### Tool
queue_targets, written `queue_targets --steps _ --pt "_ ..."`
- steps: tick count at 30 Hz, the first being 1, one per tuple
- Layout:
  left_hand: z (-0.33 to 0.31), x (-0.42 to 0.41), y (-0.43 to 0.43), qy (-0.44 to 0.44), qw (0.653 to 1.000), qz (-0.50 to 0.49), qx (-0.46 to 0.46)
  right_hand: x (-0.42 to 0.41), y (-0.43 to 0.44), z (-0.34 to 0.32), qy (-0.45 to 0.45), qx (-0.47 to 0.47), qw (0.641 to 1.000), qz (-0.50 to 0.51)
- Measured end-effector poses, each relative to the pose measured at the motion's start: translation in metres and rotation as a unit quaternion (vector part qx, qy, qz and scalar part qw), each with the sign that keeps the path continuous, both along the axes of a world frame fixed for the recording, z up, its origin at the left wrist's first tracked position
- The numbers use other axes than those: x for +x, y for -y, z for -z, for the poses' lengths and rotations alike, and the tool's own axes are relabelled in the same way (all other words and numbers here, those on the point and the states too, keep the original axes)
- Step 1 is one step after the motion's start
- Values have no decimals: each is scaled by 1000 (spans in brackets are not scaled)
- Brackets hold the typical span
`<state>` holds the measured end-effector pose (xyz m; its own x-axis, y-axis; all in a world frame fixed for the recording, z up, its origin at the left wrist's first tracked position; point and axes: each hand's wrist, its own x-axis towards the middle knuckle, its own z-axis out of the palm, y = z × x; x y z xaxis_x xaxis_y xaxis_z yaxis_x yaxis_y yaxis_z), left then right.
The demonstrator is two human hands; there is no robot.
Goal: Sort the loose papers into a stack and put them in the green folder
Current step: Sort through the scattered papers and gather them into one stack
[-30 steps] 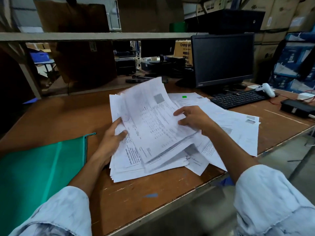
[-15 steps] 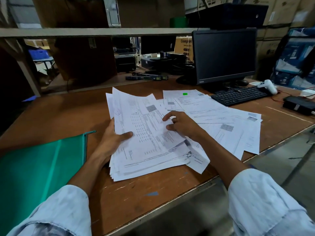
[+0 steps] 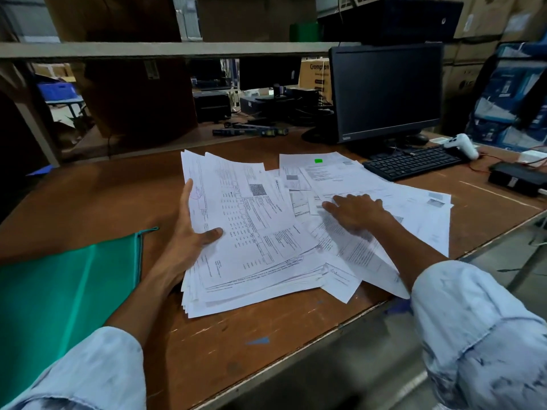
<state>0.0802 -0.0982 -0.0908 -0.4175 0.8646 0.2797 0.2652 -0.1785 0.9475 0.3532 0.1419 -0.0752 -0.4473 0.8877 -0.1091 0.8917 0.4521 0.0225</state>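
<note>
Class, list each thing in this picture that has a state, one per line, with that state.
Left hand: gripping the stack's left edge.
Paper stack: gathered, edges uneven.
Right hand: flat on the loose papers.
Loose papers: spread out, unsorted.
Green folder: lying flat, no papers in it.
Monitor: screen dark.

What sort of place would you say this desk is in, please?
Probably a warehouse or stockroom office: stacked cardboard boxes behind a work desk, a monitor with keyboard, and printed paperwork being sorted.

A thick stack of printed papers (image 3: 251,241) lies mid-frame, loose sheets (image 3: 384,196) fanned to its right; the green folder (image 3: 59,291) lies flat at lower left.
</note>
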Motion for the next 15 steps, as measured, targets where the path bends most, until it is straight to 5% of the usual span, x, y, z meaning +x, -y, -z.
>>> queue_targets --steps 4,10,13,15 --pt "1 1 1 -4 1000 -1 -1 -24 18 -17 12 -55 998 -36" --pt "1 2 2 -13 1000 -8 1 5 -15 -16 -225 53 963 135" --pt "1 1 1 -5 1000 -7 -2 25 -30 -9 -182 23 951 248" --pt "0 2 0 0 1000 -6 -1 23 -37 -9 -115 13 968 221"
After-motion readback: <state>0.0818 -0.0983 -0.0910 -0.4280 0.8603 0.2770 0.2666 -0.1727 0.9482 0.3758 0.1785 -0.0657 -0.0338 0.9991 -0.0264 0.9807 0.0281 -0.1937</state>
